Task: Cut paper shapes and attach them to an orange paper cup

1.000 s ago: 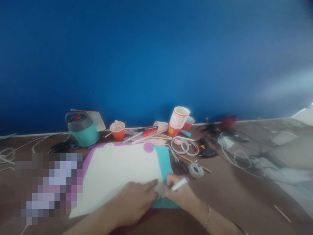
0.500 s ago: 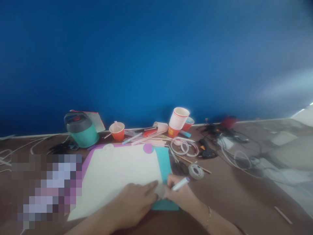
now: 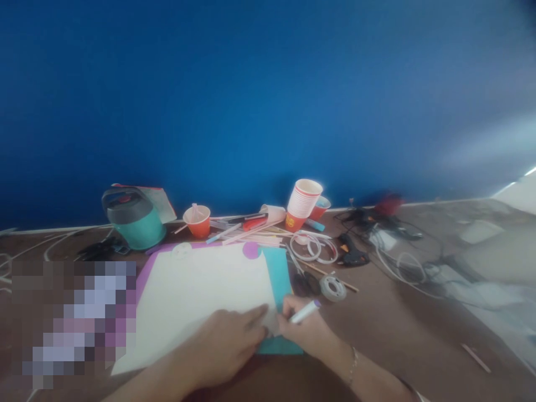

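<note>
My right hand (image 3: 304, 324) is closed around a white marker (image 3: 305, 312) with a purple end, its tip down by a small pale round piece (image 3: 272, 322). My left hand (image 3: 234, 338) has its index finger stretched out and another finger below it. These fingers hold the round piece down at the right edge of a large white paper sheet (image 3: 201, 285). Under the sheet are a teal sheet (image 3: 278, 273) and a purple sheet (image 3: 146, 273). A purple paper circle (image 3: 251, 250) and a pale ring-shaped piece (image 3: 181, 251) lie at the sheet's far edge.
Behind the paper stand a teal container (image 3: 140, 226), an orange cup (image 3: 197, 222) and stacked paper cups (image 3: 305, 204). Scissors (image 3: 307, 279), a tape roll (image 3: 333, 287), white rings (image 3: 305, 247) and a black glue gun (image 3: 352, 251) lie right. Cables (image 3: 402, 279) run beyond.
The view has shifted slightly. The marker and right hand have moved a little around the round piece, which my left fingers still hold against the paper.
</note>
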A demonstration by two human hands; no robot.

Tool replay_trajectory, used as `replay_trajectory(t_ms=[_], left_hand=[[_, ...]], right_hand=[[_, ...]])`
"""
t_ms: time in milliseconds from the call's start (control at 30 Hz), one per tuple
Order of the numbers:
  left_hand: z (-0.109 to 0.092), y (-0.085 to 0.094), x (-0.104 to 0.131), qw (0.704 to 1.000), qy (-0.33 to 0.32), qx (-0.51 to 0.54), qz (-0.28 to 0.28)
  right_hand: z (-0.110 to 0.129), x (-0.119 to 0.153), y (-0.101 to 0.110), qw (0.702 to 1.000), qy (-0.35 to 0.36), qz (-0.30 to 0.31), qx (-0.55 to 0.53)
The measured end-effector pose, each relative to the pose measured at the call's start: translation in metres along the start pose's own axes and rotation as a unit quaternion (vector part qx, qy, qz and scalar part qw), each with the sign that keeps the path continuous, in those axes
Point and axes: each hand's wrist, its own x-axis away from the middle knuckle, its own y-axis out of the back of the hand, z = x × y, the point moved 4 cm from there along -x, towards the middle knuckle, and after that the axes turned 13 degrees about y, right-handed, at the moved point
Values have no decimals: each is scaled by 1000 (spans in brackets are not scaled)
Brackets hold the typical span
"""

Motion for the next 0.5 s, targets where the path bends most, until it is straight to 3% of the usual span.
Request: replay_trajectory(t_ms=[500], left_hand=[[-1, 1, -1, 1000, -4, -26, 14]], right_hand=[[-2, 1, -2, 1000, -2, 4, -5]])
